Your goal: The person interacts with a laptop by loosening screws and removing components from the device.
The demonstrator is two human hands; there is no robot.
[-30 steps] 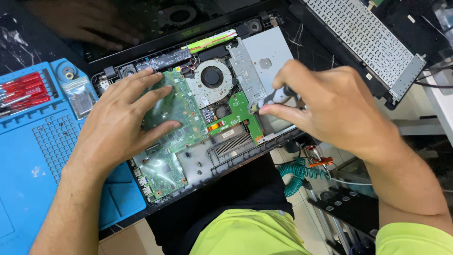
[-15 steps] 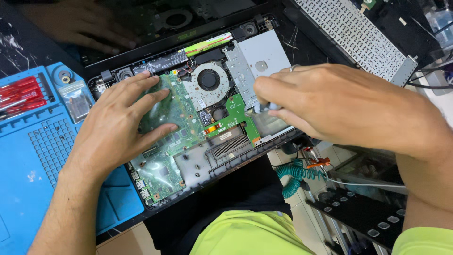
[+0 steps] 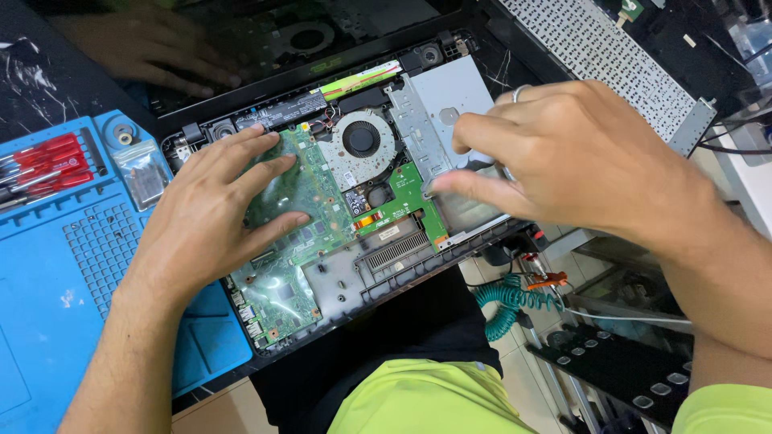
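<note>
Single view only, from a camera worn on the person's head. It looks steeply down and forward from close range. The opened laptop base (image 3: 354, 201) fills the centre, turned so its long side runs from 7 to 1 o'clock. The left hand (image 3: 213, 221) enters from 7 o'clock, the right hand (image 3: 563, 157) from 4 o'clock. A blue work mat (image 3: 72, 273) sits at 9 o'clock, a detached keyboard (image 3: 611, 64) at 1 o'clock. The dim top edge at 11 o'clock appears to show another person's hand (image 3: 153, 48).
</note>
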